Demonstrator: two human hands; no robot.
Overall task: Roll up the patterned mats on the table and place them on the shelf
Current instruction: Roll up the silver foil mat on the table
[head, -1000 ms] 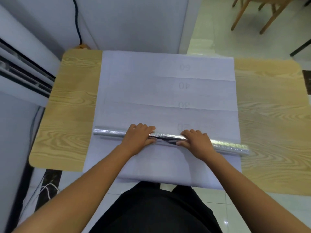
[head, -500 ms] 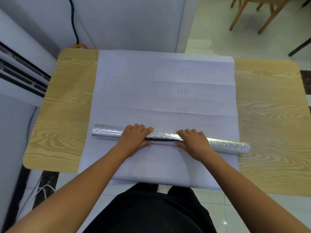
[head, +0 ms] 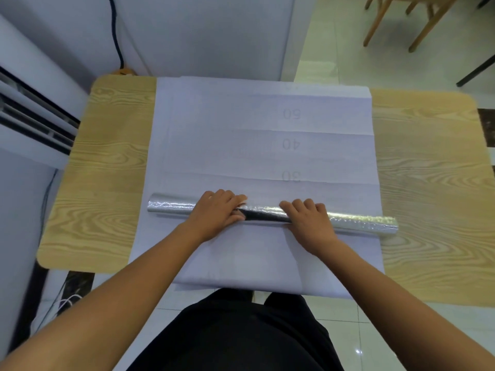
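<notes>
1. The wooden table (head: 107, 170) fills the middle of the view. No shelf is in sight.
2. A pale mat (head: 241, 145) lies flat along the table's centre, from the far edge to the near edge, where it overhangs. Its upturned side shows faint numbers 30, 40 and 50. Layered edges at the near end suggest several sheets, but I cannot tell how many.
3. A silvery roll (head: 361, 222), the part already wound, lies crosswise on the mat's near half. Its right end juts past the mat's right edge.
4. The left hand (head: 217, 215) and right hand (head: 308, 220) sit side by side at the roll's middle. The fingers of both are curled over the top, gripping it.
5. The step in hand is probably the rolling itself, and it looks early, since most of the mat is still flat.
6. The next move calls for even forward pressure from both hands, so the roll travels straight toward the far edge and stays tight.
</notes>
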